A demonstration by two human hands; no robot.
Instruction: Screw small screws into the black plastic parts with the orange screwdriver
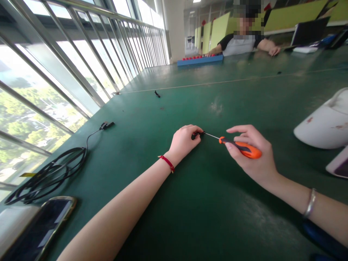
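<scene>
My left hand [187, 139] rests low over the green table [152, 203], its fingers closed round a small black part [196, 135]. Most of that part is hidden by the fingers, so its kind does not show. In my right hand [252, 154] is a screwdriver [248, 149] with an orange and dark grey handle, lying against the thumb while the index finger stretches out above it. Its thin metal shaft points left, and the tip meets the black part at my left fingertips.
A coiled black cable [54, 174] and a phone [40, 232] lie at the left. A white container [323, 121] stands at the right. Farther back are a small black piece [157, 94] and a blue rack with red tops [199, 62], touched by a seated person [239, 43]. Railings [89, 40] border the left.
</scene>
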